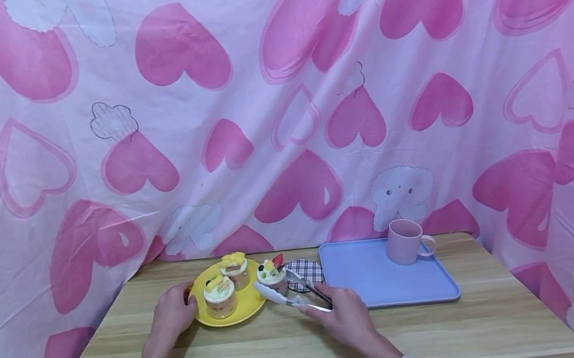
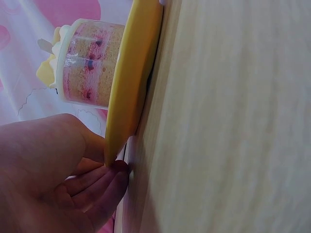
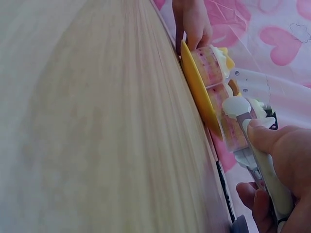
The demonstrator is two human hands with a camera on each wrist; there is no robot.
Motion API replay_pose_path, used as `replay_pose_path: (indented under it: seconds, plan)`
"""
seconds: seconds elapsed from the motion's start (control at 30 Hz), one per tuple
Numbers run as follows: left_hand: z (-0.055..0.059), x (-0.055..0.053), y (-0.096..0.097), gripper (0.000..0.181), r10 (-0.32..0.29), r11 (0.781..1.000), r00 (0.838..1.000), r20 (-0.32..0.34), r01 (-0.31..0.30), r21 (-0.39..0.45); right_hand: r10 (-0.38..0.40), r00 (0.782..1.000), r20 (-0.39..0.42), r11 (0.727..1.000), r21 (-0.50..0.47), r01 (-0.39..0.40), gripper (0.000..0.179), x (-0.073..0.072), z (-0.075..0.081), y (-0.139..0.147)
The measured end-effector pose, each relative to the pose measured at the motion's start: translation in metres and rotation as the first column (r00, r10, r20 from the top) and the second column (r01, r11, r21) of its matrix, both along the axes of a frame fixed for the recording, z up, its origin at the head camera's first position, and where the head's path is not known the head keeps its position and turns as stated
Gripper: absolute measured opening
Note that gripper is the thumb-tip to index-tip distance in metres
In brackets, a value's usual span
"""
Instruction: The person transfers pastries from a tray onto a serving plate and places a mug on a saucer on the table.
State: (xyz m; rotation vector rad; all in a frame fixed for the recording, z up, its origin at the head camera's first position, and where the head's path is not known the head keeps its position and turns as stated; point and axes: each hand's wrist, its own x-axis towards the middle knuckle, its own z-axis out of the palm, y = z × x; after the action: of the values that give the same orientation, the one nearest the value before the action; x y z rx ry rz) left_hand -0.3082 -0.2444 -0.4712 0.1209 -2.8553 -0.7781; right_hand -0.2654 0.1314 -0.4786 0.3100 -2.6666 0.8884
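tongs [image 3: 268,177] sit in the right hand [image 1: 349,317], fingers and thumb wrapped about the handles, their white tips spread on either side of a berry-topped cake cup [image 1: 270,272]. that cup stands at the right edge of the yellow plate [image 1: 250,303], just beside a checked mat [image 1: 308,271]; whether its base rests on the plate or hangs above it, i cannot tell. the left hand [image 1: 172,313] pinches the plate's left rim, thumb on top and fingers beneath.

the likeliest trouble, to my mind, is a slip: the clear wall looks smooth, so a loose or uneven squeeze could let the cup turn between the tips and tip over. too hard a squeeze might buckle the wall if it is thin. a tip riding high could smear the cream or knock the strawberry off. swinging left could bump the two mango-topped cups [image 1: 220,300] [image 1: 235,273], which stand close by on the plate. if the left fingers lift the rim, the plate would tilt, and those cups could slide towards its right side.
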Motion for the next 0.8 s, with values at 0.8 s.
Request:
replay_pose_path:
  seconds: [0.8]
  plan:
    - [-0.002,-0.001,-0.001,0.048,-0.006,1.0,1.0,-0.011,0.006,0.001,0.135,0.99,-0.026,0.985,-0.103,-0.137,0.065,-0.001,-0.003,-0.021]
